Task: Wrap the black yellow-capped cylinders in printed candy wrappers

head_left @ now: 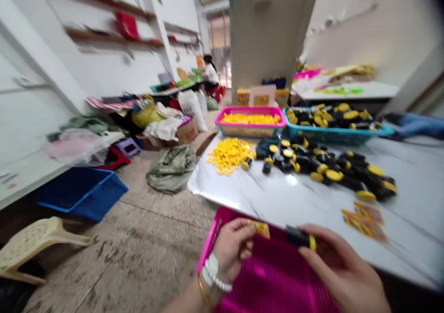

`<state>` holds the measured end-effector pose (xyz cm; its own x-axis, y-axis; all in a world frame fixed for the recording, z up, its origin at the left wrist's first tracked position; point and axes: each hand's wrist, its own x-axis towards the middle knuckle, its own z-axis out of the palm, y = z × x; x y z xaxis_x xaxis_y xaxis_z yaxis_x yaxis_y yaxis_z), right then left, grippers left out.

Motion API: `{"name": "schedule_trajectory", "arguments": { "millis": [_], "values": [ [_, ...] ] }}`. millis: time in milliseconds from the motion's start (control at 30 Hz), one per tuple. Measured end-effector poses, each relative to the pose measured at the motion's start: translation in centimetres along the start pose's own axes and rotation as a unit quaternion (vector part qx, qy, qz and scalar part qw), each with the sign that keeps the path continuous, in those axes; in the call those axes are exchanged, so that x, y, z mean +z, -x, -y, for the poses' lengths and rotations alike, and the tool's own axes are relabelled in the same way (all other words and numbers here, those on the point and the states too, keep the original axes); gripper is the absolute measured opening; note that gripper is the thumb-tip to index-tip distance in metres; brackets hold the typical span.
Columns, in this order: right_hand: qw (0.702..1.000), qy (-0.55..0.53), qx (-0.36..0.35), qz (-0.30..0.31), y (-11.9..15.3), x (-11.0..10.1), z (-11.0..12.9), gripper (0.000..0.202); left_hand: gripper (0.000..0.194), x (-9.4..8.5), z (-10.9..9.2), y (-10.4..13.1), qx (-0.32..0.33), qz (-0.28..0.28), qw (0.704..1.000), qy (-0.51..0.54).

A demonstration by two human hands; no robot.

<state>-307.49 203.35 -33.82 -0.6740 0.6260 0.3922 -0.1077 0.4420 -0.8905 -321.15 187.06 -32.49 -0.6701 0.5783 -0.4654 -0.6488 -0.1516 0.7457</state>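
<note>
"Black-and-yellow cylinder point(295, 236): position?"
"Over the magenta basket point(263, 280), gripped between thumb and fingers of the right hand point(348, 269)."
"And the left hand point(233, 242)?"
"Fingertips pinching a yellow printed card point(263, 230), likewise over the basket."

Your left hand point(236, 242) has three things worn at its wrist. You have a wide white band point(210, 267), too blurry to tell if it is a watch. Beside it are little round white beads point(224, 285). Nearest you is a thin gold bangle point(202, 290).
</note>
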Motion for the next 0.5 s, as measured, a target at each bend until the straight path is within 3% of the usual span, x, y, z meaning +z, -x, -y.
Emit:
{"name": "schedule_trajectory", "arguments": {
  "millis": [67, 167, 333, 500],
  "values": [
    [0.991, -0.088, 0.098, 0.003, 0.9, -0.7, 1.7, 0.037, 0.047, 0.6, 0.1, 0.0, -0.017, 0.013, 1.0, 0.023],
    [0.971, -0.159, 0.173, 0.042, 0.4, -0.2, 2.8, 0.034, 0.043, 1.0, 0.3, -0.2, -0.045, 0.035, 0.998, 0.038],
    [0.966, -0.149, 0.194, 0.085, 0.1, 0.4, 2.3, 0.029, 0.039, 1.0, 0.8, -0.1, -0.067, 0.072, 0.995, 0.034],
    [0.981, 0.036, 0.134, 0.132, 0.4, -0.6, 2.2, 0.029, 0.037, 0.8, 1.0, -0.4, -0.057, 0.096, 0.992, -0.051]
  ]
}}
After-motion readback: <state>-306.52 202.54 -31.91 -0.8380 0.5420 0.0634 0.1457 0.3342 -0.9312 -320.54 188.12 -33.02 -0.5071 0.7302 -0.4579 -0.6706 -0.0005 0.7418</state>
